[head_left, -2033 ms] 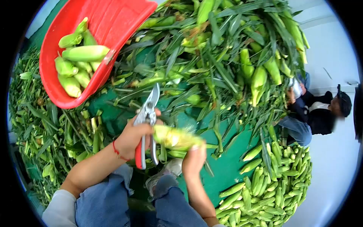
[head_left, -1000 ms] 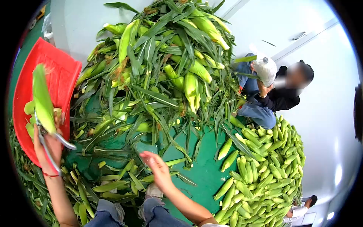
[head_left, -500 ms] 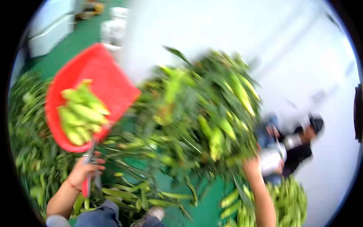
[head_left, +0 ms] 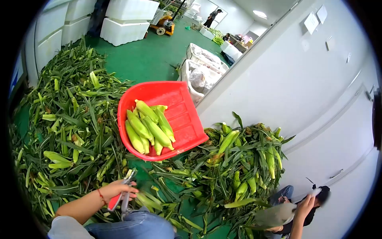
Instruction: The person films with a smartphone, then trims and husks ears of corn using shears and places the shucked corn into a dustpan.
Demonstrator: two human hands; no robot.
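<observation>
My left hand (head_left: 121, 189) is closed around pruning shears (head_left: 115, 202) with a red handle, above my knee at lower left. Raised at the lower right, my right hand (head_left: 305, 207) has its fingers closed at a small, blurred whitish thing (head_left: 316, 192) that I cannot identify. Beside that hand is a larger greyish, blurred object (head_left: 274, 215); whether I hold it is unclear. Trimmed green corn ears (head_left: 155, 129) lie in the red scoop-shaped tub (head_left: 184, 115) ahead of me.
Husks and leaves (head_left: 79, 135) cover the floor at left. A heap of leafy corn (head_left: 238, 163) rests against the white wall. Someone in a black cap (head_left: 324, 194) sits at lower right. White foam boxes (head_left: 125, 30), a yellow pallet jack (head_left: 164, 27) and bagged crates (head_left: 201, 75) stand farther back.
The view has swung up toward the room behind. The corn ear my left hand held beside the shears is gone from it. My right hand has moved far right, toward the seated person.
</observation>
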